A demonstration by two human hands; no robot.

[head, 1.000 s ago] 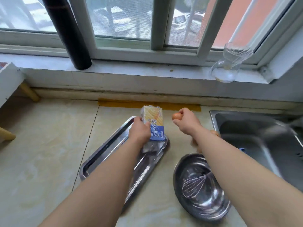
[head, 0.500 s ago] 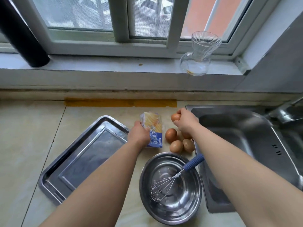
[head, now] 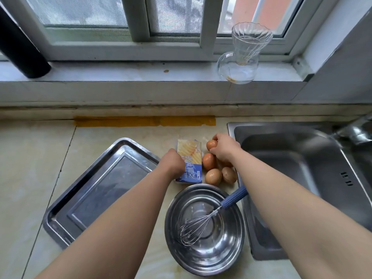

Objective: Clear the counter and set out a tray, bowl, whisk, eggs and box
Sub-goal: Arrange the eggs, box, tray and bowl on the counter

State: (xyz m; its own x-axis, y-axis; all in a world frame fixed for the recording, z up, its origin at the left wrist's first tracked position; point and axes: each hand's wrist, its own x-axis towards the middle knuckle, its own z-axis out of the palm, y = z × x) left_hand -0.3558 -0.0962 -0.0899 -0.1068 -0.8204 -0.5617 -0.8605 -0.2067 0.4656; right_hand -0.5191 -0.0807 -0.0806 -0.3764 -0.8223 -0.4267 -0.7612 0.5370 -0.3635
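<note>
A steel tray (head: 70, 216) lies on the counter at the left. My left hand (head: 172, 164) grips a blue and yellow box (head: 191, 158) standing just right of the tray. My right hand (head: 224, 148) pinches a brown egg (head: 211, 144) low over the counter beside the box. Three more brown eggs (head: 213, 176) lie between the box and the sink. In front of them stands a steel bowl (head: 227, 254) with a blue-handled whisk (head: 201, 224) leaning inside it.
A steel sink (head: 302, 168) fills the right side, its rim close to the eggs and bowl. A glass pitcher (head: 241, 57) and a black cylinder (head: 20, 49) stand on the window sill. Yellow tape (head: 145, 120) runs along the counter's back edge.
My left hand has carried the box from over the tray to the counter right of it. My right hand has lowered its egg toward the other eggs. The view has swung right.
</note>
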